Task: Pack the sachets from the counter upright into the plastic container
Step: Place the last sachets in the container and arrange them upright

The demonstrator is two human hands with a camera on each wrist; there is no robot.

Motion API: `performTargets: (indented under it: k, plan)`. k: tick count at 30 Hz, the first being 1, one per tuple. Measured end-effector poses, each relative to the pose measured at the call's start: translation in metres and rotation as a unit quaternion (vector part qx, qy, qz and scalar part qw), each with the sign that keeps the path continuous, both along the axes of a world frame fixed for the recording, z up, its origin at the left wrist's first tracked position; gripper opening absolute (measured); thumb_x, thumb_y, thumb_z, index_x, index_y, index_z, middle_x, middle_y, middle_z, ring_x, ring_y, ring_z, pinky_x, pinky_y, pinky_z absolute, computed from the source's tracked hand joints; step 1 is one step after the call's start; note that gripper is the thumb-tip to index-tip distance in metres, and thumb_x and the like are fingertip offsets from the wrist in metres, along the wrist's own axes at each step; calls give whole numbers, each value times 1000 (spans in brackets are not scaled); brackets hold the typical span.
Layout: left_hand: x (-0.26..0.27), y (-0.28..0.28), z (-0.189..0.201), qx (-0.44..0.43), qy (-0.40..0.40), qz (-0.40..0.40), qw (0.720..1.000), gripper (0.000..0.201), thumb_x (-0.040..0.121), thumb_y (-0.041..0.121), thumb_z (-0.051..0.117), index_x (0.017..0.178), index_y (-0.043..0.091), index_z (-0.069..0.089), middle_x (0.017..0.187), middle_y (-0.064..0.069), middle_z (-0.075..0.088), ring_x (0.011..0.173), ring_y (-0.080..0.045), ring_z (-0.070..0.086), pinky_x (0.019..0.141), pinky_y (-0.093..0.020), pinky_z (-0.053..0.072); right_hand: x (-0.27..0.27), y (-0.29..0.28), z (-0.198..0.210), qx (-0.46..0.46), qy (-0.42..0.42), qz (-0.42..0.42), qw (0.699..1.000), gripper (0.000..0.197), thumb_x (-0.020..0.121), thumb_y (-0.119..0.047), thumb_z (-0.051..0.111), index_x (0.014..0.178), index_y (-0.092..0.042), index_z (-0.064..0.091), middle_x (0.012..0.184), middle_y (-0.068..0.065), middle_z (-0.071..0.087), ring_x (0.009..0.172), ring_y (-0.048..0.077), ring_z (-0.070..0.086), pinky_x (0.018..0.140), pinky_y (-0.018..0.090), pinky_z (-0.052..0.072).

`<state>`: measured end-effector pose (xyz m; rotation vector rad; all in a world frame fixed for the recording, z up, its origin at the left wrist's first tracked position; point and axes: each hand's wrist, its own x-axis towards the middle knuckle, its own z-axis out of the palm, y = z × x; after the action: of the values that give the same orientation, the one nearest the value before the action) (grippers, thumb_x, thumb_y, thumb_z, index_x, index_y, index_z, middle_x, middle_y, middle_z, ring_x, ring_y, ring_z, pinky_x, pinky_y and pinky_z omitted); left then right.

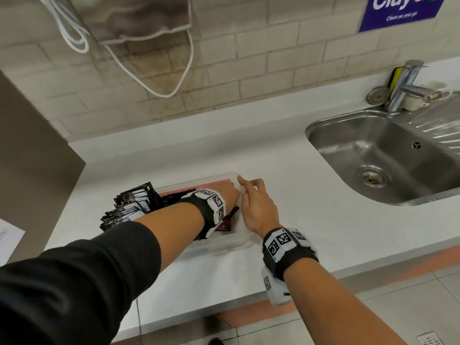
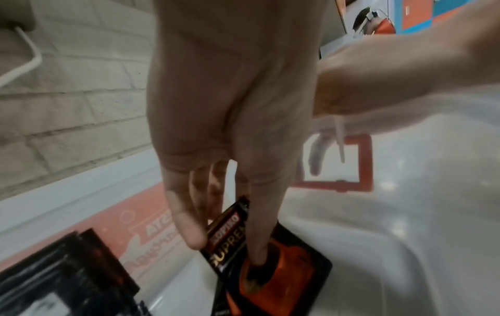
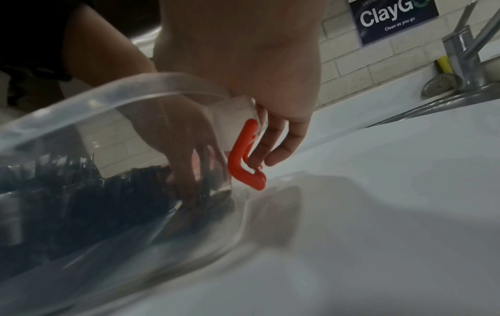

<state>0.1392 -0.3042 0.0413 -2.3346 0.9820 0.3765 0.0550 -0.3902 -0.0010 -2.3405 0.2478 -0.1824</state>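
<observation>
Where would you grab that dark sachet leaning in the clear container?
I'd pinch the sachet by its raised top edge, from above, grip across its flat faces. It is thin and leans in the container, so that edge is uppermost and easiest to reach.

Beside the work: a sink corner, a tiled wall and what hangs on it.

A steel sink [image 1: 348, 145] with a round drain [image 1: 370, 177] sits to the right; behind it stand a chrome tap [image 1: 408, 83], a loose metal strainer [image 1: 378, 95], a pale cup [image 1: 414, 100] and a yellow sponge [image 1: 396, 77] set on edge. A blue sign [image 1: 398, 13] reading "Clean as you go" is fixed to the beige tiled wall [image 1: 249, 58], where a grey cloth [image 1: 139, 18] and a looping white cord [image 1: 164, 96] hang. A sheet of paper [image 1: 10, 237] shows at the far left.
</observation>
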Motion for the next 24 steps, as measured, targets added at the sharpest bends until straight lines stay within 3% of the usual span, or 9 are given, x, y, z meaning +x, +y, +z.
performTargets:
  k: [3, 6, 11, 15, 18, 20, 22, 23, 24]
  plan:
    - [-6, 4, -2, 14, 46, 26, 999, 45, 96, 8, 62, 139, 7, 49, 140, -8, 47, 125, -27, 53, 96, -35, 48, 0, -1, 0, 0, -3, 2, 1000, 47, 107, -21, 35, 153, -25, 39, 144, 5, 38, 96, 30, 61, 76, 40, 52]
    - [-6, 10, 0, -40, 73, 21, 996, 49, 93, 6, 65, 138, 5, 46, 138, -10, 49, 118, -27, 57, 91, -33, 50, 0, -1, 1, 2, -1, 1, 1000, 47, 107, -21, 34, 153, -25, 39, 145, 5, 38, 97, 30, 61, 78, 40, 52]
    - [-2, 20, 2, -52, 100, 47, 993, 76, 82, 15, 81, 143, 7, 36, 131, -13, 51, 111, -29, 59, 90, -39, 54, 0, -1, 3, 7, 2, 2, 1000, 46, 107, -21, 33, 153, -25, 39, 145, 4, 37, 100, 28, 61, 79, 40, 52]
    - [0, 18, 9, -21, 107, 32, 993, 53, 81, 33, 81, 123, 8, 60, 119, -9, 57, 104, -25, 62, 88, -39, 56, 0, 0, 2, 2, -4, -2, 1000, 47, 107, -19, 33, 152, -26, 40, 144, 4, 38, 96, 28, 61, 76, 38, 51]
    - [1, 14, 13, -31, 126, 45, 990, 48, 82, 31, 81, 119, 8, 61, 115, -9, 64, 100, -25, 65, 84, -37, 57, 0, -1, 0, -8, -11, 1, 1000, 47, 106, -19, 33, 152, -26, 40, 144, 4, 38, 98, 29, 61, 76, 38, 51]
    - [4, 13, 20, -56, 142, 72, 986, 51, 82, 29, 82, 120, 7, 58, 116, -10, 64, 93, -24, 66, 74, -27, 56, 0, -1, -1, -17, -17, 5, 1000, 47, 106, -19, 34, 153, -25, 39, 144, 6, 39, 105, 28, 57, 76, 36, 49]
    - [9, 13, 29, -94, 170, 98, 976, 52, 82, 25, 82, 122, 3, 56, 118, -13, 61, 67, -15, 59, 47, -11, 45, 0, -1, -1, -47, -23, 8, 999, 48, 105, -18, 36, 153, -24, 39, 143, 8, 41, 115, 28, 49, 82, 38, 49]
    - [12, 15, 34, -120, 183, 116, 969, 52, 83, 22, 82, 122, 1, 56, 119, -15, 60, 59, -12, 54, 37, -10, 39, 1, -1, -1, -73, -25, 5, 997, 49, 104, -18, 37, 153, -23, 39, 144, 8, 41, 119, 28, 44, 86, 39, 48]
    - [15, 18, 38, -146, 193, 134, 961, 53, 83, 20, 82, 123, -2, 55, 120, -17, 60, 56, -11, 53, 36, -10, 40, 1, -1, -1, -102, -28, 1, 994, 50, 103, -18, 38, 153, -22, 39, 145, 7, 42, 122, 28, 41, 90, 39, 45]
